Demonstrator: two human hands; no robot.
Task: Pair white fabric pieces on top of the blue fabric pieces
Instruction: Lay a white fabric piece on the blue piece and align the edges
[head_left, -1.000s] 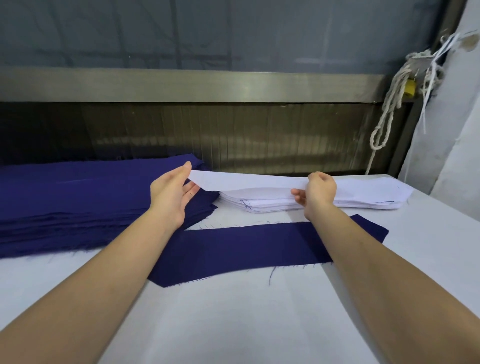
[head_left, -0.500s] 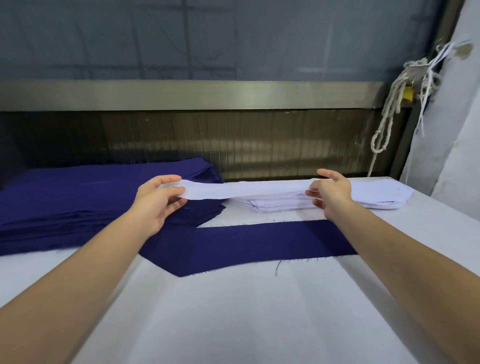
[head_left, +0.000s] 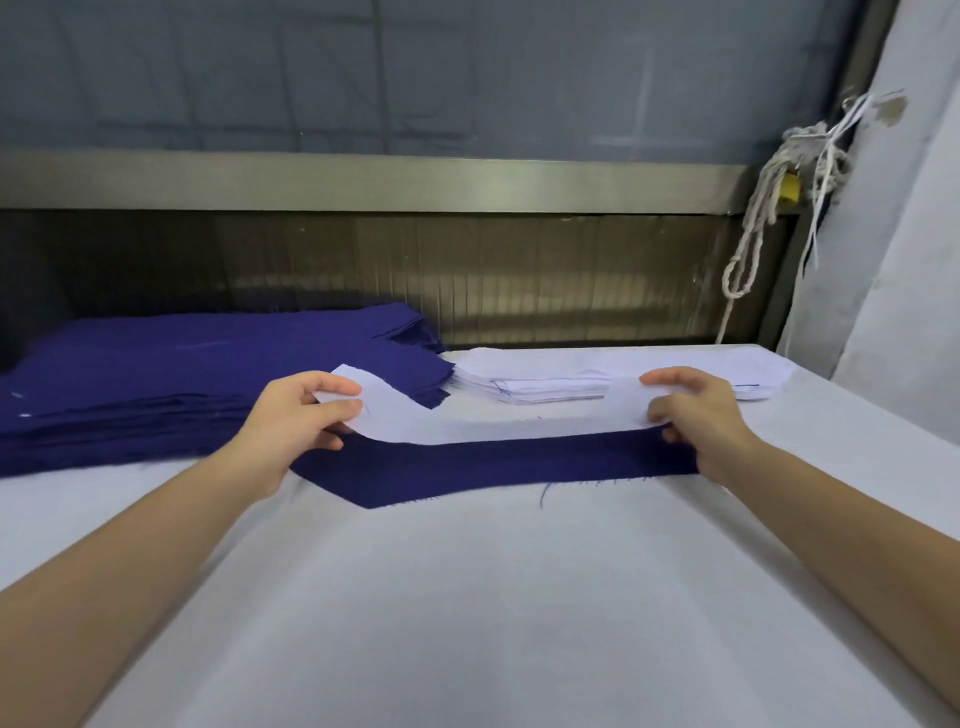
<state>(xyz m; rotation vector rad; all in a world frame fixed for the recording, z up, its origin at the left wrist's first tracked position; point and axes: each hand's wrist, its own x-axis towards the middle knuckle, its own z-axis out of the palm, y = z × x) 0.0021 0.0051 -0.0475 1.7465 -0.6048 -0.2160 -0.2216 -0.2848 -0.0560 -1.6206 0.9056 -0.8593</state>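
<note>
A person's left hand (head_left: 296, 421) and right hand (head_left: 696, 415) each pinch one end of a long white fabric piece (head_left: 493, 428), thumb on top and fingers curled beneath, so that we see the strip stretched between them and sagging a little in the middle. Directly under it and just nearer to the person, a blue fabric piece (head_left: 467, 467) of similar shape lies flat on the white counter (head_left: 493, 597). Its left end is cut at an angle below the left hand, and its right end is hidden behind the right wrist. The white strip's near edge runs along the blue piece's far edge, and we cannot tell whether the two touch. Loose blue threads trail from the blue piece's near edge onto the counter. Beyond the hands, between them and toward the right one, sits a low stack of white pieces (head_left: 545, 382). Beyond and outside the left hand spreads a broad stack of blue pieces (head_left: 182, 374), its corner fanned out next to the white stack. Farther back we note a metal rail (head_left: 363, 182) running across a dark panel, and past the right hand a knotted white rope (head_left: 753, 223) hangs beside a pale wall (head_left: 893, 260).
</note>
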